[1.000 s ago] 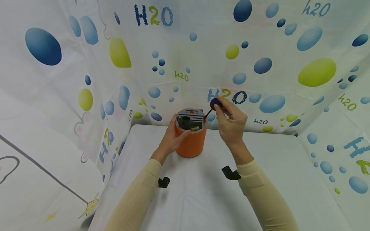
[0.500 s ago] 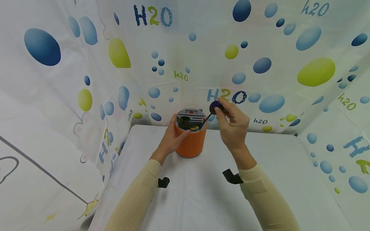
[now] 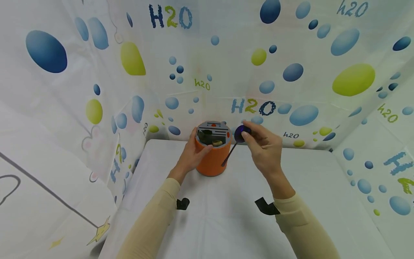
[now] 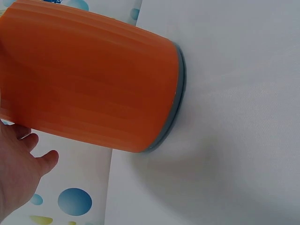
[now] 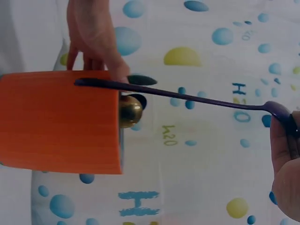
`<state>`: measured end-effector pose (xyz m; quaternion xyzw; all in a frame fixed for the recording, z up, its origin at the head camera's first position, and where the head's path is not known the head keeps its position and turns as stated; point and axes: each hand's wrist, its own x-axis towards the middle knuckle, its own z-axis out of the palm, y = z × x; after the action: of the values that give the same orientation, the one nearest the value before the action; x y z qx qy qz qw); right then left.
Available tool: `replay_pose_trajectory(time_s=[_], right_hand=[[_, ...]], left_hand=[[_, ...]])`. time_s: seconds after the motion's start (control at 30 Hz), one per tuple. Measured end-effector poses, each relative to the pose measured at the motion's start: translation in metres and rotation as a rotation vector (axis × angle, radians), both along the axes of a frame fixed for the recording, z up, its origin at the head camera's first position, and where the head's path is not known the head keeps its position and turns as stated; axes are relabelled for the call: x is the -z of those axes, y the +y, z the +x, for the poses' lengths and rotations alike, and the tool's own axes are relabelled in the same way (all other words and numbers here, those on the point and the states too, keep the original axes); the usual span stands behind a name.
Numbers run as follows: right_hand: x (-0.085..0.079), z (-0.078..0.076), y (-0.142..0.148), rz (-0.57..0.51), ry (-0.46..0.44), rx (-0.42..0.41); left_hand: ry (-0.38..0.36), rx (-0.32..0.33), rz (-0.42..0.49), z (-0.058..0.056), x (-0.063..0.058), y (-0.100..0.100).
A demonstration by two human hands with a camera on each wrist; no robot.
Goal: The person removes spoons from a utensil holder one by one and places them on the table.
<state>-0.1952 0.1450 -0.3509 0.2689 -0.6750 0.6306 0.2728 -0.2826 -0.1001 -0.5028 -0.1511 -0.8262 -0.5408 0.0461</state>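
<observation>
Purple spoon (image 3: 239,134) — pinched by its bowl — slants below the right grip (image 3: 267,151).

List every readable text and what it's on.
"H2O": back sheet, top left.
"h2O": back sheet, top right.
"h2O": back sheet, centre, green.
"H2O": back sheet, above right hand.
"h2O": back sheet, right of that hand.
"h2O": right sheet.
"H", then a cut-off "2": right sheet, edge.
Left sheet lettering: skewed, partly unreadable.
Orange container, spoon: none seen.
</observation>
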Motion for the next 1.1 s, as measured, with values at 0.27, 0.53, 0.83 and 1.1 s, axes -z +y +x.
replay_pose_trajectory(time_s=[0.27,0.53,0.83,1.1], right_hand=[[0.039,-0.006,0.000,0.056,-0.273,-0.065],[0.068,-0.018,0.004,0.043,-0.500,-0.194],[0.110,-0.038,0.016,0.070,-0.733,-0.238],[0.141,-0.046,0.016,0.057,-0.874,-0.255]], left_hand=[[-0.017,-0.010,-0.008,0.000,-0.001,0.001],[-0.002,0.000,-0.005,0.001,-0.004,0.000],[-0.031,-0.016,-0.012,-0.001,-0.003,0.000],[-0.018,0.001,0.006,-0.002,-0.004,0.001]])
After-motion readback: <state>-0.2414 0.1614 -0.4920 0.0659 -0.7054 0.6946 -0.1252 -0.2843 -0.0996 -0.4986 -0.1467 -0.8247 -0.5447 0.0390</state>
